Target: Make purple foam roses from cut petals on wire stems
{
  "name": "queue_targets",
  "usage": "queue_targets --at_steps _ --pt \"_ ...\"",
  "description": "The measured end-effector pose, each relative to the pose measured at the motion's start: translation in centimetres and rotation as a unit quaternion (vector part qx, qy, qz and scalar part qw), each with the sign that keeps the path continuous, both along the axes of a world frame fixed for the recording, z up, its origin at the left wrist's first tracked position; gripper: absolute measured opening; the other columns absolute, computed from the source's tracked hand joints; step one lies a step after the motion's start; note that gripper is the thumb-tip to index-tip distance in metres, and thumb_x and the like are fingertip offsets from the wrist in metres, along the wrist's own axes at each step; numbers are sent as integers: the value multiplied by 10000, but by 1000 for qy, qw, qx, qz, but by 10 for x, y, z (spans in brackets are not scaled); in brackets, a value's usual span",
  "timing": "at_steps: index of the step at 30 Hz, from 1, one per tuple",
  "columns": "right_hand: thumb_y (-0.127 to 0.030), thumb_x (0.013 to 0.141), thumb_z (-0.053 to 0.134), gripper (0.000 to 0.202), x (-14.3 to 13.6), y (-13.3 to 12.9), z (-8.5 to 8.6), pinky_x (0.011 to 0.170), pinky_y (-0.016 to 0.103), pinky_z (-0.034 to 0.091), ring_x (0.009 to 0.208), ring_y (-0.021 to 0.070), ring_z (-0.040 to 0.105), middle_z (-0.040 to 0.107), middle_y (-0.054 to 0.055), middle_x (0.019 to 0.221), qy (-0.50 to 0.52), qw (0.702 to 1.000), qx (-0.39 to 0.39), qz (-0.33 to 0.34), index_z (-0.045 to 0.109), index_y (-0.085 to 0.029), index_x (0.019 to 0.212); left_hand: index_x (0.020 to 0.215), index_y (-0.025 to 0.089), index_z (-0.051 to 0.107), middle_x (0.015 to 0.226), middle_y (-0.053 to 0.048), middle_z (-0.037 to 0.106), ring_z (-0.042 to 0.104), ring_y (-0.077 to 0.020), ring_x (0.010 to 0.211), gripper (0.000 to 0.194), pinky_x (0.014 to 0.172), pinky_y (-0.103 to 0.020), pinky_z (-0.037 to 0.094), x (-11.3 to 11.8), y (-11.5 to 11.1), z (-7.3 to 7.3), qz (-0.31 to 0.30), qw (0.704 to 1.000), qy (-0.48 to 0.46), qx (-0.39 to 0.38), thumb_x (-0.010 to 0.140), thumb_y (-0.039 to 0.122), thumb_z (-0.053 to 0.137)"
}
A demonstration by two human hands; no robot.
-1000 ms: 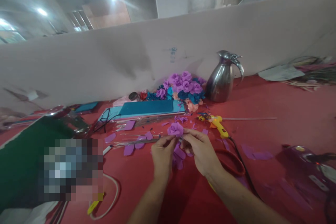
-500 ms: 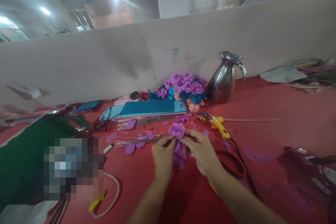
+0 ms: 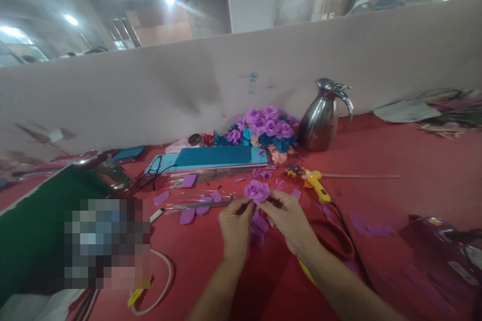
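Note:
A purple paper flower (image 3: 257, 191) is held up between my two hands over the red table. My left hand (image 3: 236, 223) pinches at its underside from the left, fingers closed. From the right, my right hand (image 3: 286, 218) grips the flower's base and lower petals between thumb and fingers. Loose purple paper petals (image 3: 259, 230) lie just below the hands, partly hidden by them. More purple petals (image 3: 187, 214) are scattered to the left, beside thin clear-wrapped sticks (image 3: 211, 204).
A yellow glue gun (image 3: 318, 185) lies right of the hands, its black cord running toward me. Behind stand a heap of paper flowers (image 3: 271, 128) and a steel jug (image 3: 320, 118). Eyeglasses (image 3: 154, 173) rest by blue sheets (image 3: 214, 156). Red-handled scissors (image 3: 348, 243) lie near my right forearm.
The flower has turned and tilted slightly between my fingers and sits a little further right. Both hands keep their hold on it. The whole view has shifted slightly.

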State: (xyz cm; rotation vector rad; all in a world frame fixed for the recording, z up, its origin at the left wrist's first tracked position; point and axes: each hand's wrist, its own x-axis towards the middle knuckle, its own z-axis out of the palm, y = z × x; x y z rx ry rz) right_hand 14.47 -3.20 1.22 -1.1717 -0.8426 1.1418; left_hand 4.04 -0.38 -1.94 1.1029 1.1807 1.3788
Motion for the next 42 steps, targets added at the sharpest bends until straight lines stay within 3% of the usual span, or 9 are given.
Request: queue_targets --at_steps 4,10,15,19,22,27,32,42 --pt "-331 697 672 172 2 0 0 547 240 388 582 131 481 613 5 632 -48 998 35 2 736 -175 730 673 166 760 685 -57 745 646 -173 622 103 624 -276 513 1 0 4 5 1000 -6 1 584 209 730" --pt "-281 708 668 100 7 1 -3 632 283 428 637 163 519 598 2 636 -88 994 61 4 720 -196 719 654 178 757 667 -44 739 640 -164 621 95 630 -271 511 2 0 6 3 999 -43 -5 570 188 714" --pt "-251 701 676 193 8 0 -1 666 299 453 677 173 549 657 16 743 -105 990 90 -10 748 -231 879 655 167 751 671 -46 732 634 -166 635 89 652 -275 498 1 -1 6 5 999 -30 -13 574 196 727" --pt "-262 677 691 329 5 -5 2 502 240 402 529 107 489 662 9 796 -19 997 67 -21 708 -227 1004 631 166 742 630 -31 714 615 -153 607 58 621 -257 476 2 -1 7 7 999 -32 -25 582 195 730" --pt "-324 700 670 343 4 -5 1 398 213 304 408 68 390 626 -20 699 32 998 43 -21 677 -215 1025 634 167 744 630 -28 717 615 -150 600 69 612 -254 477 2 -1 6 12 998 -52 -31 567 185 738" --pt "-280 715 659 180 8 1 -3 568 262 417 612 149 548 659 24 727 -100 993 59 -3 715 -186 857 660 169 749 659 -37 727 628 -159 622 89 642 -269 498 2 0 3 9 999 -50 -14 578 200 735" --pt "-245 732 636 90 11 2 -2 629 286 412 682 181 558 622 18 686 -208 972 106 -36 686 -200 672 664 177 753 656 -38 727 638 -170 618 89 642 -284 514 2 -1 5 -4 1000 -25 6 590 216 724" --pt "-271 756 656 105 13 0 0 642 278 442 755 190 599 656 40 812 -245 960 129 -31 731 -207 790 662 175 742 672 -33 721 629 -166 644 71 634 -266 491 2 -1 -6 6 999 7 32 609 206 707"
